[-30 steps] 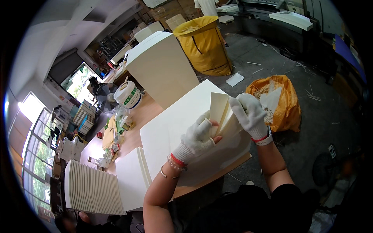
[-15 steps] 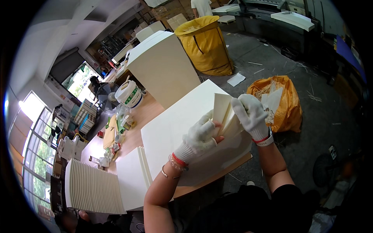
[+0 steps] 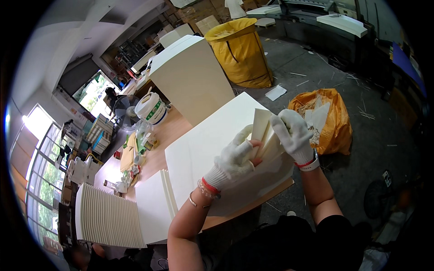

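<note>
My left hand, in a white knit glove with bare fingertips, is closed on a folded piece of cream card. The card stands tilted, with its folded flaps partly hidden by my fingers. At the card's right edge my right hand, gloved too, is closed with its fingers pinched on the flap. Both hands are above a large white board lying on the table.
A tall stack of white boards stands beyond the large board. Fanned boards lie at the left. A white bucket and a fan are further back. Orange and yellow scrap bags stand on the floor at the right.
My left hand and the folded card have shifted very slightly to the right. The right hand keeps its pinch at the card's edge.
</note>
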`<state>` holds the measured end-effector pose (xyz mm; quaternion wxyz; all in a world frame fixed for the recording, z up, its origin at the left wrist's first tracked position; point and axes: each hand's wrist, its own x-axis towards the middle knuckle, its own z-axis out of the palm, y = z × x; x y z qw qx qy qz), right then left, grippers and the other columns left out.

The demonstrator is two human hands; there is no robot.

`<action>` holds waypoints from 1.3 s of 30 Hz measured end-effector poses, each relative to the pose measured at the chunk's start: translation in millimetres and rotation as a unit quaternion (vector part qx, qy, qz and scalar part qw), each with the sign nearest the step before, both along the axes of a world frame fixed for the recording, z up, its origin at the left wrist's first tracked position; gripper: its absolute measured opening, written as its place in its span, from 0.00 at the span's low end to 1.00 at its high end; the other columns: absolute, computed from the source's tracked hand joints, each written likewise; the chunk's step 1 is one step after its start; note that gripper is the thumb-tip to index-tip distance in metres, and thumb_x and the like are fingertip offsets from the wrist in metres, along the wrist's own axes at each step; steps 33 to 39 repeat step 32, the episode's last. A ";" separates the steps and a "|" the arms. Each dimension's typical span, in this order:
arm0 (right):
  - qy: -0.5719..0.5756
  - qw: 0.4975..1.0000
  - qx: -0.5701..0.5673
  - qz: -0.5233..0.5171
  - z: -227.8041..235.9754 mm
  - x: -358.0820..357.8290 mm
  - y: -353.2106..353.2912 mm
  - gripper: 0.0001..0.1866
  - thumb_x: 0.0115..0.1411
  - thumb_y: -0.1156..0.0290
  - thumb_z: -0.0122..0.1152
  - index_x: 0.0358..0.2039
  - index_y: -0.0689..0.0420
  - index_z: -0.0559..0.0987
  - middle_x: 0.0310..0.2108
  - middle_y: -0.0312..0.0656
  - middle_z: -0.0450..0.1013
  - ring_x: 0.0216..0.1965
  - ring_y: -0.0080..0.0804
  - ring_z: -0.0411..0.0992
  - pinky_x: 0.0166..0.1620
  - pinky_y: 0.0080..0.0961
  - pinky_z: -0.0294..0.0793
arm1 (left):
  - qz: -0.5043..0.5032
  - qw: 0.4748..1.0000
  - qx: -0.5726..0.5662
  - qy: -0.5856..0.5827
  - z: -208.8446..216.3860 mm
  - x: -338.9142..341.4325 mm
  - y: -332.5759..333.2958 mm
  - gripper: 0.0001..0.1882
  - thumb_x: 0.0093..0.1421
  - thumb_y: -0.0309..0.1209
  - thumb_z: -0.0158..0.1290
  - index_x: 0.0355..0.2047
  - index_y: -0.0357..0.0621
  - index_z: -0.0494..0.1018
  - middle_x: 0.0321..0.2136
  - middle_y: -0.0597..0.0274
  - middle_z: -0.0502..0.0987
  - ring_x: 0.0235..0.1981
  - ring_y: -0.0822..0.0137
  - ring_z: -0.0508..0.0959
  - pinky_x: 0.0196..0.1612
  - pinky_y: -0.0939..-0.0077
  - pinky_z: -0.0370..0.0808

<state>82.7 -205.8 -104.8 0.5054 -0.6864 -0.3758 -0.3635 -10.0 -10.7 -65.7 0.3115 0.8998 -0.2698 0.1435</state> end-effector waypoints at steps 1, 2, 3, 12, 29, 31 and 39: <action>0.055 0.998 0.020 0.039 -0.5 -0.2 -1.2 0.06 0.62 0.73 0.58 0.33 0.62 0.76 0.23 0.42 0.64 0.25 0.39 0.65 0.30 0.35 0.64 | 0.000 1.000 0.007 -0.013 0.8 -0.3 -1.2 0.23 0.51 0.20 0.57 0.49 0.42 0.73 0.55 0.46 0.70 0.50 0.48 0.76 0.50 0.65 0.75; 0.042 0.999 0.008 0.033 -1.5 0.4 -2.2 0.05 0.62 0.73 0.57 0.35 0.62 0.76 0.24 0.42 0.64 0.25 0.39 0.65 0.30 0.35 0.64 | -0.001 1.000 0.014 -0.025 1.3 0.1 -1.8 0.22 0.51 0.20 0.57 0.48 0.42 0.73 0.54 0.45 0.70 0.49 0.47 0.76 0.50 0.64 0.75; 0.028 0.999 -0.005 0.027 -2.8 1.3 -2.9 0.05 0.62 0.73 0.57 0.36 0.62 0.76 0.24 0.41 0.65 0.26 0.39 0.65 0.30 0.35 0.64 | 0.002 0.999 0.034 0.001 1.5 0.5 -0.5 0.21 0.52 0.21 0.58 0.49 0.43 0.74 0.52 0.47 0.72 0.48 0.50 0.76 0.50 0.65 0.74; -0.080 0.994 -0.055 -0.045 -1.3 0.9 -1.7 0.05 0.63 0.75 0.56 0.37 0.62 0.76 0.25 0.42 0.64 0.26 0.39 0.66 0.30 0.34 0.65 | 0.022 0.999 -0.002 0.025 4.1 -3.5 -5.0 0.20 0.55 0.19 0.56 0.49 0.43 0.75 0.47 0.50 0.74 0.44 0.55 0.77 0.49 0.68 0.73; -0.154 0.984 -0.052 -0.068 -9.0 4.3 -3.0 0.22 0.51 0.82 0.60 0.49 0.61 0.75 0.28 0.42 0.63 0.27 0.37 0.66 0.29 0.32 0.68 | 0.035 0.999 -0.004 0.036 -5.5 -0.3 0.9 0.22 0.48 0.27 0.70 0.44 0.46 0.75 0.64 0.43 0.61 0.59 0.45 0.70 0.58 0.63 0.71; -0.159 0.985 -0.039 -0.056 -10.6 5.6 -3.0 0.23 0.51 0.83 0.60 0.50 0.61 0.74 0.28 0.42 0.63 0.27 0.36 0.66 0.29 0.32 0.68 | 0.029 0.999 -0.016 0.041 -6.3 -0.1 1.5 0.22 0.49 0.27 0.69 0.44 0.46 0.75 0.65 0.43 0.60 0.61 0.45 0.69 0.59 0.62 0.70; -0.159 0.985 -0.039 -0.056 -10.5 5.7 -2.9 0.23 0.51 0.83 0.60 0.50 0.61 0.74 0.28 0.42 0.63 0.27 0.36 0.66 0.29 0.32 0.68 | 0.025 0.998 -0.022 0.044 -6.2 0.2 1.7 0.22 0.49 0.26 0.68 0.45 0.47 0.75 0.66 0.43 0.59 0.62 0.45 0.68 0.60 0.61 0.69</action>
